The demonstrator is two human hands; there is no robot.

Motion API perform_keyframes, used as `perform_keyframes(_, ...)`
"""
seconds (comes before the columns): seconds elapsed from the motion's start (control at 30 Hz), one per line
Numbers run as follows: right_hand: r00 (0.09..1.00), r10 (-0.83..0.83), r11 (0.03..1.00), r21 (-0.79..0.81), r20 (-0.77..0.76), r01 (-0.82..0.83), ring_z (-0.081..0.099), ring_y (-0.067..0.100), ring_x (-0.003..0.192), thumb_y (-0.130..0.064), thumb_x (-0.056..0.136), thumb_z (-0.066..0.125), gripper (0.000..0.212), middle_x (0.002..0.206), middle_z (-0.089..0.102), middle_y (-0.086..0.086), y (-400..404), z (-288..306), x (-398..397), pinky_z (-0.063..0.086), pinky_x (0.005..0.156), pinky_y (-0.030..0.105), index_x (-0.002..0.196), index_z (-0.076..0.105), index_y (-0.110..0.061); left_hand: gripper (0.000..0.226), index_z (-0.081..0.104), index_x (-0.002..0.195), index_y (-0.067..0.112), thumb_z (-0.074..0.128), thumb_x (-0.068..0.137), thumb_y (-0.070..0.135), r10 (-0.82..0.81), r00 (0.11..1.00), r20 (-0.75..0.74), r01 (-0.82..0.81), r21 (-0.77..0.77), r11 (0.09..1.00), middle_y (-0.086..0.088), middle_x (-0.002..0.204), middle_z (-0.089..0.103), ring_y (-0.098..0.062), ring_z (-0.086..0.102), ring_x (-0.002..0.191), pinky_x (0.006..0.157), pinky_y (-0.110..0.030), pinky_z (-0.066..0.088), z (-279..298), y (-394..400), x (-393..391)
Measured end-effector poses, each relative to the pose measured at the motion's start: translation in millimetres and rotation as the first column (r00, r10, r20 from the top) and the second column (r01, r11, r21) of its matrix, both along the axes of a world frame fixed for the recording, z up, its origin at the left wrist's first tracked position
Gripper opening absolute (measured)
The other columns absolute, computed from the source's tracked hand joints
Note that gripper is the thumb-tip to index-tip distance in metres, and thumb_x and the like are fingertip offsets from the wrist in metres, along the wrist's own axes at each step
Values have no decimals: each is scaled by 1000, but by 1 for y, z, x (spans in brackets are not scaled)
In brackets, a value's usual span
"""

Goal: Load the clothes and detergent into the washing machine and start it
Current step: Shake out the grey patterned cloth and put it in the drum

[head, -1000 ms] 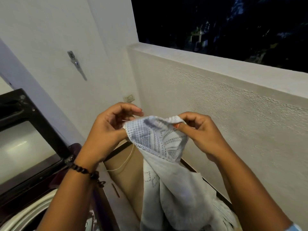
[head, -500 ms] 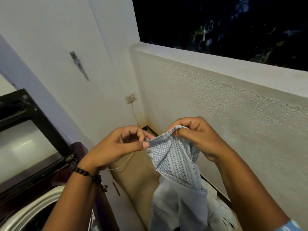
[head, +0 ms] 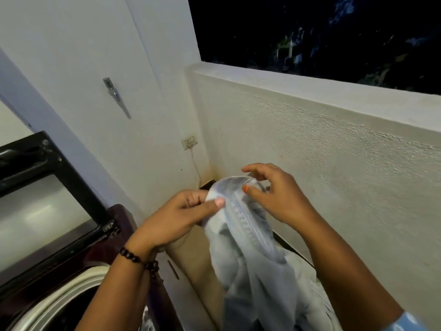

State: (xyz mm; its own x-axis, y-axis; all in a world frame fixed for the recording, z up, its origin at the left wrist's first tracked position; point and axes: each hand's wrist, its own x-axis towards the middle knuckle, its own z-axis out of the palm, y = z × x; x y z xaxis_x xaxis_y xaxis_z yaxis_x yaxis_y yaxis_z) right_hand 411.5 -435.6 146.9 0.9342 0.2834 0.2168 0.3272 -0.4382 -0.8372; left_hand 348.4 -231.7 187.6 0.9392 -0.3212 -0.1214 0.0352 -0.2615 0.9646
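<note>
Left hand (head: 177,217) pinches the pale blue garment (head: 248,249) at its upper edge; right hand (head: 274,195) grips the bunched top with loosely spread fingers. The cloth hangs at 5 o'clock, outside the washing machine's open drum (head: 55,299) at 8 o'clock. A loose right-hand hold could let it drop beside the machine.

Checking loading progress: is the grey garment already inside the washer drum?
No, the grey garment is held up in both hands, right of the washer drum.
</note>
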Motion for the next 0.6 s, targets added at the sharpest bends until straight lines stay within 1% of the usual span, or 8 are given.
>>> perform_keyframes(0.1, 999, 36, 993, 116, -28, -33, 52, -6, 108, -30, 90, 64, 35, 121, 59, -12, 13, 6, -24, 43, 83, 9, 124, 58, -28, 33, 69, 101, 0, 50, 95, 26, 294, 956, -4, -289, -196, 937, -14, 90, 74, -20, 69, 78, 68, -27, 56, -2, -9, -1)
perform_keyframes(0.17, 990, 115, 988, 113, -82, -106, 50, -6, 114, -42, 84, 68, 52, 128, 54, -18, 18, 8, -37, 44, 84, 12, 132, 49, -36, 32, 68, 105, 3, 46, 97, 26, 343, 939, -16, -336, -257, 906, -10, 88, 74, -17, 70, 77, 64, -24, 57, 2, -13, -1)
perform_keyframes(0.3, 964, 219, 975, 8, -149, -220, 35, 4, 135, -51, 69, 79, 101, 152, 30, -17, 21, 10, -53, 40, 107, 29, 148, 17, -44, 33, 70, 101, 6, 46, 98, 28, 227, 973, 38, -210, -258, 943, -13, 93, 74, -25, 72, 85, 73, -31, 58, 10, -12, -6)
perform_keyframes(0.4, 941, 313, 947, 123, -128, -298, 17, -3, 143, -43, 68, 84, 113, 157, 15, -24, 18, 24, -63, 26, 112, 26, 148, 5, -51, 31, 66, 84, 0, 56, 96, 27, 45, 993, 109, -26, -169, 985, -12, 77, 64, -22, 59, 70, 66, -27, 49, 13, 0, -14)
perform_keyframes(0.43, 925, 357, 930, 145, -127, -339, 21, -4, 142, -37, 70, 84, 110, 155, 26, -23, 17, 28, -65, 26, 112, 23, 148, 8, -50, 26, 66, 84, 0, 58, 95, 22, -45, 992, 114, 59, -124, 991, -11, 76, 63, -20, 58, 71, 69, -24, 48, 15, 4, -18)
perform_keyframes(0.5, 868, 466, 883, 160, -171, -442, 49, 4, 129, -22, 74, 82, 87, 132, 58, -12, 17, 31, -68, 38, 108, 25, 145, 34, -37, 15, 69, 86, 0, 60, 92, 11, -215, 972, 93, 220, -44, 974, -6, 77, 69, -14, 65, 78, 77, -19, 50, 16, 13, -28)
perform_keyframes(0.57, 775, 560, 828, 157, -293, -539, 69, 17, 97, -11, 77, 80, 45, 103, 73, 3, 23, 28, -73, 54, 91, 37, 118, 63, -19, 13, 72, 88, -1, 64, 87, 9, -262, 957, 123, 258, 45, 965, -3, 79, 73, -9, 68, 78, 76, -17, 50, 22, 22, -37)
perform_keyframes(0.6, 735, 580, 809, 146, -350, -569, 69, 18, 84, -10, 79, 78, 28, 93, 73, 4, 28, 23, -75, 57, 79, 36, 105, 68, -11, 12, 74, 88, 0, 66, 86, 9, -255, 956, 144, 247, 71, 966, -4, 79, 73, -9, 68, 77, 74, -18, 50, 27, 30, -41)
